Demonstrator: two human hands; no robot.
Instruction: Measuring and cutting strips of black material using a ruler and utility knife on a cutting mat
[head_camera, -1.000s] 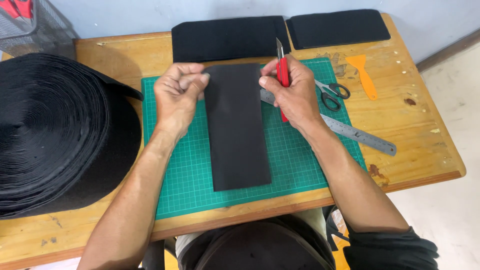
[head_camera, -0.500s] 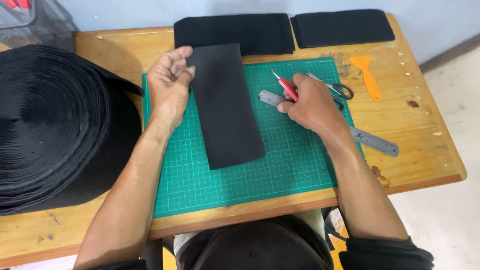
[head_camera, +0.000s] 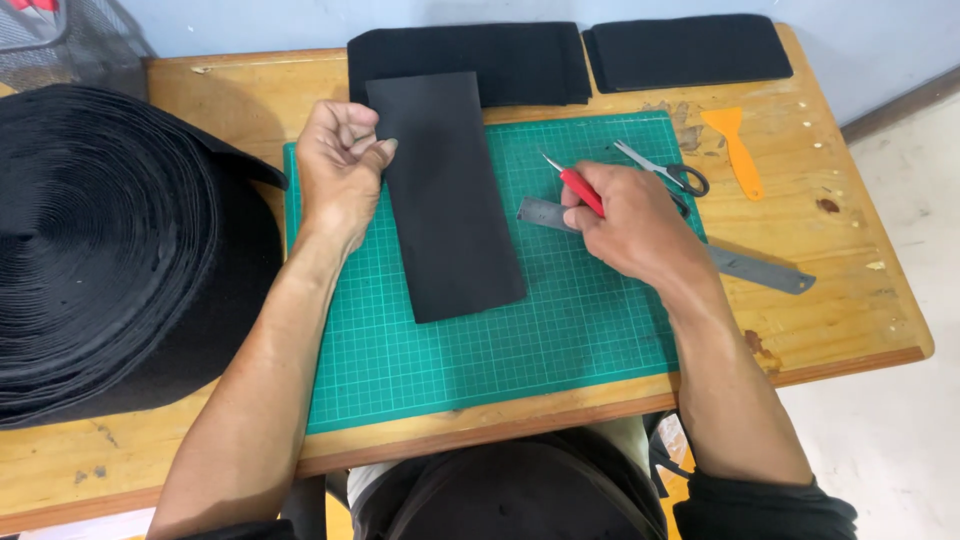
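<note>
So the black strip (head_camera: 445, 195) lies angled across the green cutting mat (head_camera: 470, 350), bare mat near the desk (head_camera: 840, 300) front edge. Left hand (head_camera: 338, 165) pinches its top-left edge; right hand (head_camera: 630, 220), closed around a red knife (head_camera: 578, 187), rests on the steel ruler (head_camera: 760, 268).

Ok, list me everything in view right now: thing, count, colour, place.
table: one, wooden, under everything
cutting mat: one, green, centre
cut strip: one, black, across the mat
stacks of strips: two, black, far edge
big roll: one, black, left
ruler: one, grey, under right hand
scissors: one, black handles, mat's right edge
scraper: one, orange, right
knife: one, red, in right hand
left hand: pinching the strip's edge
right hand: on the ruler
</note>
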